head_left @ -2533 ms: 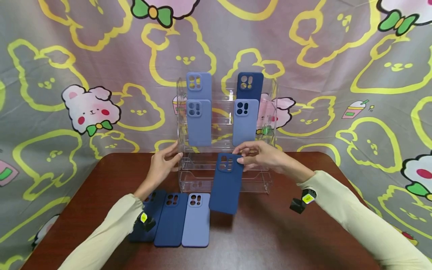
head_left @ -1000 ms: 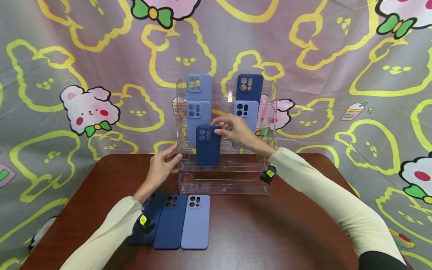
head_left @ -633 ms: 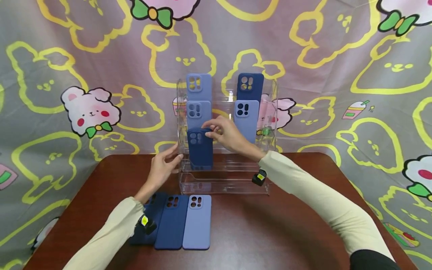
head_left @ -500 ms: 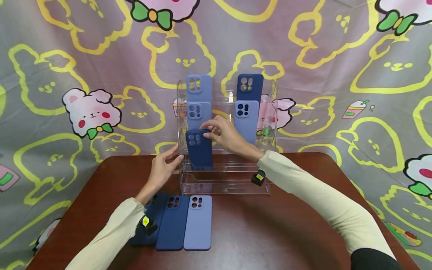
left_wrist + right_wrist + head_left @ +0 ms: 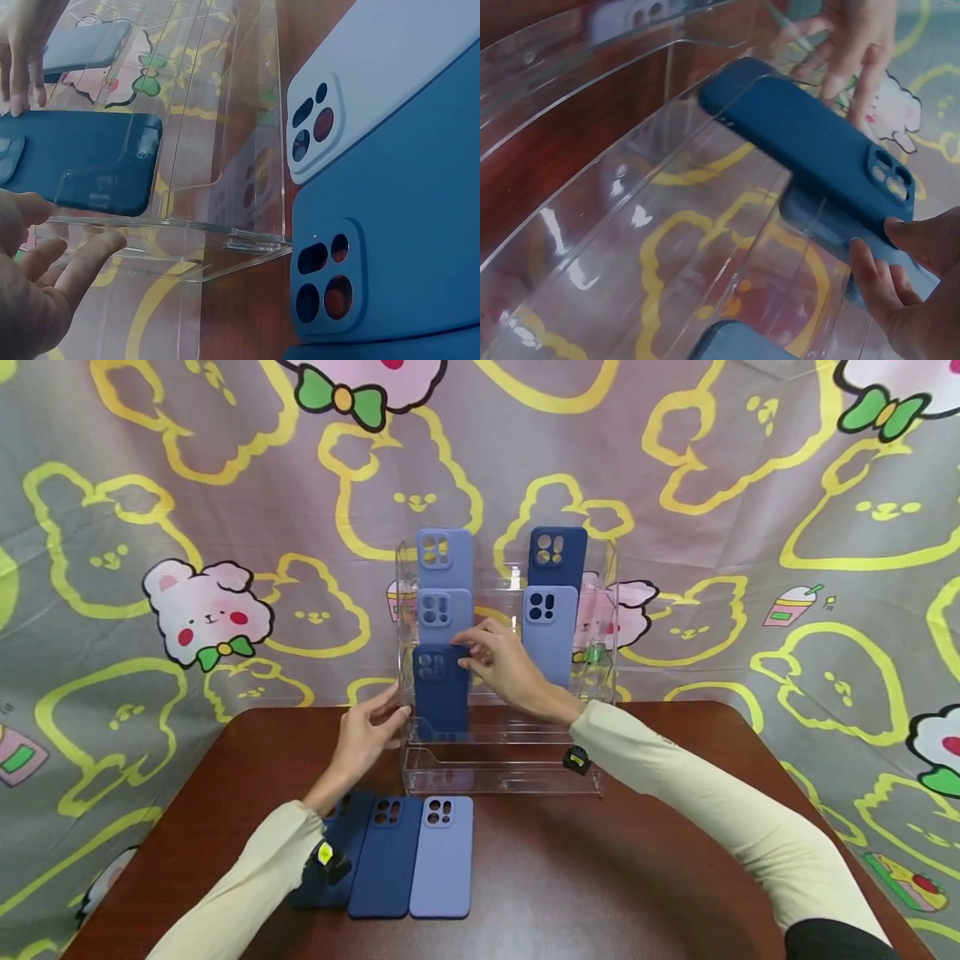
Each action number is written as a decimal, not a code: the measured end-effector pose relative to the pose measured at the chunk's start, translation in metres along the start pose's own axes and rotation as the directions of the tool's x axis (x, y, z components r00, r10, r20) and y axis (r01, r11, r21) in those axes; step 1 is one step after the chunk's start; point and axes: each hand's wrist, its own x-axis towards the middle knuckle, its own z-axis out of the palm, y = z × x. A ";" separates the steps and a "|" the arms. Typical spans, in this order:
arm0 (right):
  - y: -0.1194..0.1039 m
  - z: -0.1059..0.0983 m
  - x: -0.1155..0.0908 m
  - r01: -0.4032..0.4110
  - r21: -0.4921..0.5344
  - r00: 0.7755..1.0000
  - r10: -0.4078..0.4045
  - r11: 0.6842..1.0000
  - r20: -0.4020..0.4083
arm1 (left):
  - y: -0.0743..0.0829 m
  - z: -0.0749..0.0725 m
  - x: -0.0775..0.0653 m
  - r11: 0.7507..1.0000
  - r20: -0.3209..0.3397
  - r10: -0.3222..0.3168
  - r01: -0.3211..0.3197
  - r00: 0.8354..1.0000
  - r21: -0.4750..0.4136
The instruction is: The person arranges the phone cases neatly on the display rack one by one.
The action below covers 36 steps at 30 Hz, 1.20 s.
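Wears long, pale cream sleeves (image 5: 697,802), loose and a bit wrinkly, pulled in at soft cuffs (image 5: 302,814) near the wrists. Has a small black box (image 5: 337,865) at each wrist, with a bright yellow patch (image 5: 325,853). Shows black cloth (image 5: 836,937) higher up the right arm. Has bare fingers (image 5: 86,268).

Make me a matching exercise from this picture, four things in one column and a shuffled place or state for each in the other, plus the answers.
Column one
1. Right hand
2. Left hand
3. Rack
4. Lavender case on the table

Column two
A. See-through and tiered
B. At the right end of its row
C. Pinching a dark blue case near its top
D. At the rack's left side

Right pairs: 1-C, 2-D, 3-A, 4-B
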 end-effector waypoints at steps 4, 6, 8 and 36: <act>0.002 0.003 -0.005 0.037 -0.002 0.999 -0.037 0.999 -0.017 | 0.000 0.000 -0.001 1.000 -0.010 0.014 -0.015 1.000 -0.006; 0.003 0.003 -0.008 0.038 0.002 0.999 -0.038 0.999 -0.019 | 0.000 0.001 -0.002 1.000 -0.009 0.016 -0.016 1.000 -0.012; 0.005 0.001 -0.012 0.039 0.002 0.999 -0.039 0.999 -0.028 | 0.000 0.001 -0.002 1.000 -0.004 0.014 -0.014 1.000 -0.018; 0.029 -0.088 -0.075 -0.228 0.459 0.959 0.280 0.859 -0.048 | -0.003 0.001 -0.003 1.000 0.008 0.022 -0.022 1.000 0.001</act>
